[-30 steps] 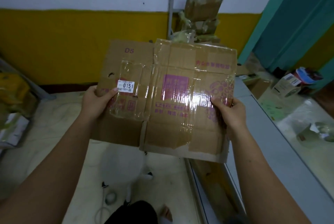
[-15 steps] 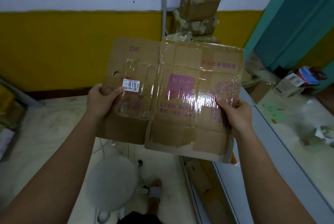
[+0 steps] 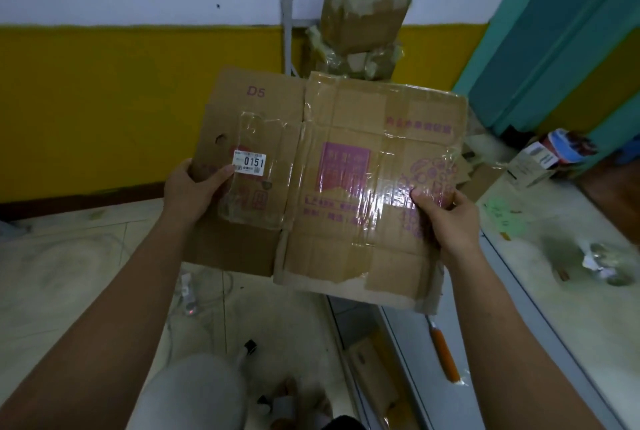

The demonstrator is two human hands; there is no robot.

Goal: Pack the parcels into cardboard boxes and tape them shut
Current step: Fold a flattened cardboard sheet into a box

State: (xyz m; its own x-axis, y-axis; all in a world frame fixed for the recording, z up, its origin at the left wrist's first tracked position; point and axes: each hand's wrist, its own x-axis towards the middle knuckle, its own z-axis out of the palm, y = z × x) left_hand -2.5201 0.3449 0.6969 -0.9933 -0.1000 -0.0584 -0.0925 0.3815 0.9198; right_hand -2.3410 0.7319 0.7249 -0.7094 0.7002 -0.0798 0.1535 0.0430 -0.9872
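Flat box, long axis left hand to right hand (print upright)

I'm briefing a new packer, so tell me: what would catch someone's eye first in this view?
The flattened cardboard box fills mid-frame, glossy with old tape and purple print, gripped at its sides by the left hand and right hand. A white 0151 sticker sits by the left thumb. Behind, taped boxes stack against the wall.

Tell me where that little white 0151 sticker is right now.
In the head view, the white 0151 sticker sits on the left half of the flattened cardboard box, just right of the thumb of the left hand.
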